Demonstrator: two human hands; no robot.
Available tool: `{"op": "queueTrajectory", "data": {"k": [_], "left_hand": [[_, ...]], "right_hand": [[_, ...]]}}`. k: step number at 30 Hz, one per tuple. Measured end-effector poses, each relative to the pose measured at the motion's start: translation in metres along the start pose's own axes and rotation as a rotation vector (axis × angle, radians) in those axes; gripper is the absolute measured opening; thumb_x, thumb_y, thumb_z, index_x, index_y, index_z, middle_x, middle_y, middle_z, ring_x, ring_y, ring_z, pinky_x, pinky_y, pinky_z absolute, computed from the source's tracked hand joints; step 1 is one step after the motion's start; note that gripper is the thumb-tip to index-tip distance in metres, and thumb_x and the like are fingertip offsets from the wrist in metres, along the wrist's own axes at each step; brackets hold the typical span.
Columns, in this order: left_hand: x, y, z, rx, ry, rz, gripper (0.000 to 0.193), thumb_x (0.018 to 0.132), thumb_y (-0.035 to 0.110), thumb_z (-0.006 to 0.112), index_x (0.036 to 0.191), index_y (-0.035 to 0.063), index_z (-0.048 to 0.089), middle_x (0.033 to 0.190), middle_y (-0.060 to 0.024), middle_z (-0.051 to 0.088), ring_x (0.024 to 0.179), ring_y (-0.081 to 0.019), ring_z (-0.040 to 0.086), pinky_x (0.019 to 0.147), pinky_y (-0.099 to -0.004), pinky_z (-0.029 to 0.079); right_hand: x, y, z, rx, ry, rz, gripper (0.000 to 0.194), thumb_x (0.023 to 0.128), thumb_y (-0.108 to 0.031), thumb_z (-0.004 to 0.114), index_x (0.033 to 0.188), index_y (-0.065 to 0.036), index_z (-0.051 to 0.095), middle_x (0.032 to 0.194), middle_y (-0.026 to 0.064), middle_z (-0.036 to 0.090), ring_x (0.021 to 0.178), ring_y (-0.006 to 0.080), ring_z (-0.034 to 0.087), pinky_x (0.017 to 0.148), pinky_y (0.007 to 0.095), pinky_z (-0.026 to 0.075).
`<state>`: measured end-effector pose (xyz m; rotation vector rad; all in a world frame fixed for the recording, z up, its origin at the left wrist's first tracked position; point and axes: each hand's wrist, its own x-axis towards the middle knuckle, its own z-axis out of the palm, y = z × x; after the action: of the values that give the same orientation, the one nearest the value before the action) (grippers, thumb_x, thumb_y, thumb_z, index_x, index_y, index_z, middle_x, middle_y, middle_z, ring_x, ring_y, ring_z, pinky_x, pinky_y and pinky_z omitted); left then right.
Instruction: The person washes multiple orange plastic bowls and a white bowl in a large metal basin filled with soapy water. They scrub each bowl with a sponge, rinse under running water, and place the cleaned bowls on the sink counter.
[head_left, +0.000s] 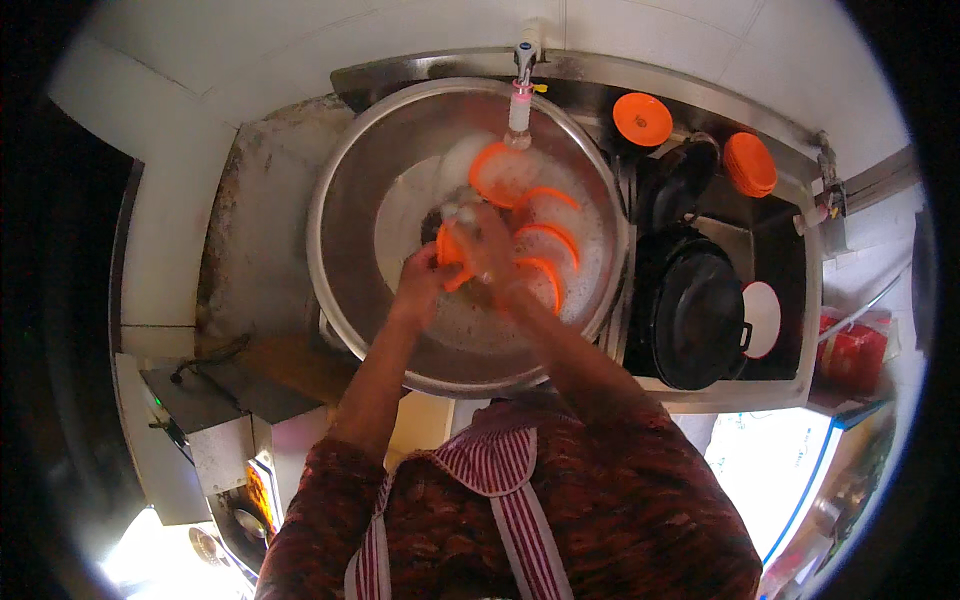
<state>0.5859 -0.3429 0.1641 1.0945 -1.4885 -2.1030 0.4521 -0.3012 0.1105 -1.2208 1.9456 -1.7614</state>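
Observation:
My left hand (422, 279) grips the lower left edge of an orange dish (450, 251) over a large round metal basin (319, 225). On the dish's right side lies my right hand (487, 244), blurred; a pale, shiny thing at its fingers is too blurred to name. Several orange dishes sit in soapy water at the basin's right, among them a round orange dish (501, 176) below the faucet (525, 64). The water around them is cloudy with foam.
A sink to the right holds black pans with a black lid (697, 321), and a white dish (761, 320). An orange plate (643, 119) and stacked orange plates (750, 165) stand at its back. A second faucet (825, 214) is at the far right; a dark cable (210, 360) lies lower left.

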Motion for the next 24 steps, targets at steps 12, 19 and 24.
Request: {"op": "queueTrajectory", "data": {"k": [12, 19, 24], "left_hand": [[0.000, -0.003, 0.000, -0.794, 0.114, 0.137, 0.039, 0.091, 0.007, 0.057, 0.130, 0.0044, 0.050, 0.127, -0.0077, 0.056, 0.115, -0.0205, 0.055, 0.097, -0.0387, 0.048], [0.006, -0.019, -0.012, -0.677, 0.299, -0.161, 0.035, 0.097, 0.013, 0.049, 0.130, 0.0002, 0.047, 0.128, -0.0143, 0.055, 0.119, -0.0292, 0.054, 0.105, -0.0464, 0.042], [0.001, -0.021, -0.021, -0.833, 0.302, -0.021, 0.034, 0.096, 0.013, 0.050, 0.127, -0.0017, 0.047, 0.134, -0.0168, 0.051, 0.125, -0.0304, 0.049, 0.108, -0.0466, 0.040]], "right_hand": [[-0.028, -0.042, -0.001, 0.062, 0.160, 0.013, 0.039, 0.085, -0.027, 0.062, 0.116, -0.004, 0.057, 0.123, 0.0237, 0.055, 0.102, 0.0389, 0.059, 0.092, 0.0484, 0.044], [0.001, -0.013, 0.004, -0.192, -0.238, -0.144, 0.044, 0.083, -0.037, 0.066, 0.114, -0.005, 0.060, 0.114, 0.0215, 0.060, 0.102, 0.0391, 0.059, 0.087, 0.0466, 0.047], [0.019, 0.033, 0.003, -0.571, -0.172, 0.177, 0.040, 0.083, -0.038, 0.065, 0.110, -0.009, 0.063, 0.111, 0.0210, 0.060, 0.097, 0.0377, 0.061, 0.084, 0.0474, 0.048]]}}
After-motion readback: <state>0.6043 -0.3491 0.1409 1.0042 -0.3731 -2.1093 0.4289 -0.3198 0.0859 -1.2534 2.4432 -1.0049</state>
